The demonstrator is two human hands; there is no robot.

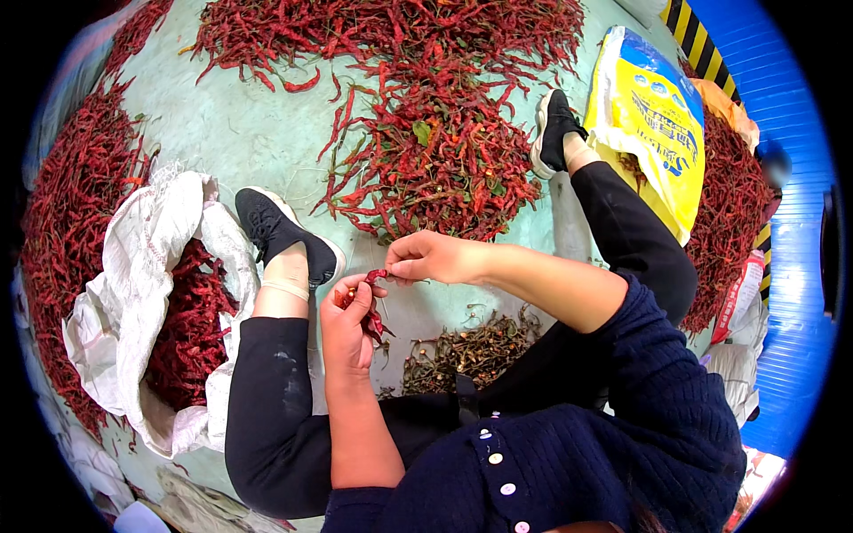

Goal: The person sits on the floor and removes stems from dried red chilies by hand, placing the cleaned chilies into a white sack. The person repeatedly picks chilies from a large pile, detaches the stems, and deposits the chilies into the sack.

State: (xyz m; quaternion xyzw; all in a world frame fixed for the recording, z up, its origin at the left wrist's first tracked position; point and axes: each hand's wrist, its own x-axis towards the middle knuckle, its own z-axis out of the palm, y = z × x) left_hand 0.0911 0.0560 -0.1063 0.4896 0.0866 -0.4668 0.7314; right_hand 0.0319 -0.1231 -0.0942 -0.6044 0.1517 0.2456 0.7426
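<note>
Several dried red chili peppers (375, 324) are gripped in my left hand (350, 313), held above the floor between my legs. The fingertips of my right hand (426, 258) pinch the stem end of one of these peppers, close to my left thumb. Just beyond my hands lies a heap of dried red chilies with stems and some green leaves (433, 160). Nearer my lap is a pile of loose brownish-green stems (476, 353). To the left stands a white woven sack (126, 266), its mouth rolled down, with red chilies (193, 333) inside.
A larger chili heap (393, 26) spreads at the far side, another (73, 233) along the left. On the right, a yellow and blue printed bag (656, 120) lies by my leg, beside more chilies (726, 206). My black shoes (283, 233) rest on the pale green floor sheet (246, 133).
</note>
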